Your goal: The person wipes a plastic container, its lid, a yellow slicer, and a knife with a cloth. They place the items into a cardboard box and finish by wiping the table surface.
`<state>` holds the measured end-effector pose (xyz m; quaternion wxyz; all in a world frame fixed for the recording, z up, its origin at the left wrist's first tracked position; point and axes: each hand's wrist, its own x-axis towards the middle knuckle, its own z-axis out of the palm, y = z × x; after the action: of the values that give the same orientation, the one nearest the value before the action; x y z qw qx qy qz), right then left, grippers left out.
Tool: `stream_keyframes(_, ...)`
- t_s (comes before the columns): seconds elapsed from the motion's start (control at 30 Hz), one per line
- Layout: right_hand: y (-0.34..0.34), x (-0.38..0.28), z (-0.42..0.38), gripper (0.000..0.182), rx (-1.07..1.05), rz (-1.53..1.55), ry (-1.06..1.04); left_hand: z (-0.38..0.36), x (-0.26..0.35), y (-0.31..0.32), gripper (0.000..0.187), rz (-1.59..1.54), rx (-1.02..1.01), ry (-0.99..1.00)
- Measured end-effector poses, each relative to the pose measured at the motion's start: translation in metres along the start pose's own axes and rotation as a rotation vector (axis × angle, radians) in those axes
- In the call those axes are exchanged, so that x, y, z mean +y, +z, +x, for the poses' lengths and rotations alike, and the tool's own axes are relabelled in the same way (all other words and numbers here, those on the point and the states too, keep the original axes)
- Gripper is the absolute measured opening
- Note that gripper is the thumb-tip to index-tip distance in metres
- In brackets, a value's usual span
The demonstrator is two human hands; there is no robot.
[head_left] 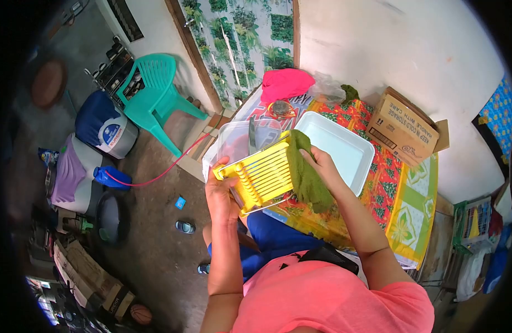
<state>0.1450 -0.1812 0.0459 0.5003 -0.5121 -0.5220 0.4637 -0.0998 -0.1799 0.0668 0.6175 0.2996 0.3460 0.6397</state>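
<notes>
A yellow slatted rack [262, 173], which looks like a dish rack, is held up tilted in front of me. My left hand [221, 194] grips its left end, with the thumb over the front. On its right end, my right hand [321, 162] is closed on a green cloth [308, 180] that drapes over the rack's edge and hangs down. The right fingertips are partly hidden by the cloth. Just beyond, a white rectangular tray [340, 151] lies on the table. A clear plastic container [234, 137] sits behind the rack, with a blade-like grey object [252, 136] in it.
The table has a patterned cloth [408, 208]. On it are a cardboard box [403, 129], a pink cloth [286, 84] and a clear plastic bag [326, 87]. A green chair [156, 102], a blue jug [113, 177] and a pink hose [167, 168] are to the left.
</notes>
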Motion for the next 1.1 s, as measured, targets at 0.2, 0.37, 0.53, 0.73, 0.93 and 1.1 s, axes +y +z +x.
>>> stream_keyframes(0.2,0.003,0.019,-0.004,0.033,0.029,-0.068,-0.277,0.004,-0.010,-0.013,0.054,-0.028,-0.025,-0.050)
stream_keyframes(0.37,-0.016,0.028,-0.001,0.030,0.065,-0.491,-0.153,0.002,-0.007,-0.015,0.059,-0.058,-0.188,-0.170)
stream_keyframes(0.53,-0.020,0.008,0.002,0.029,0.159,-0.334,-0.327,-0.006,-0.010,-0.005,0.060,-0.034,-0.253,-0.182)
stream_keyframes(0.73,-0.035,-0.027,-0.005,0.023,0.024,-0.436,-0.295,-0.008,-0.004,0.006,0.064,0.030,-0.297,-0.193)
stream_keyframes(0.93,-0.012,-0.076,-0.016,0.028,-0.171,-1.096,-0.813,-0.014,0.014,0.031,0.068,0.260,-0.354,-0.251)
stream_keyframes(1.1,0.022,-0.075,-0.009,0.027,-0.194,-1.007,-0.818,-0.017,-0.003,0.049,0.073,0.313,-0.488,-0.084)
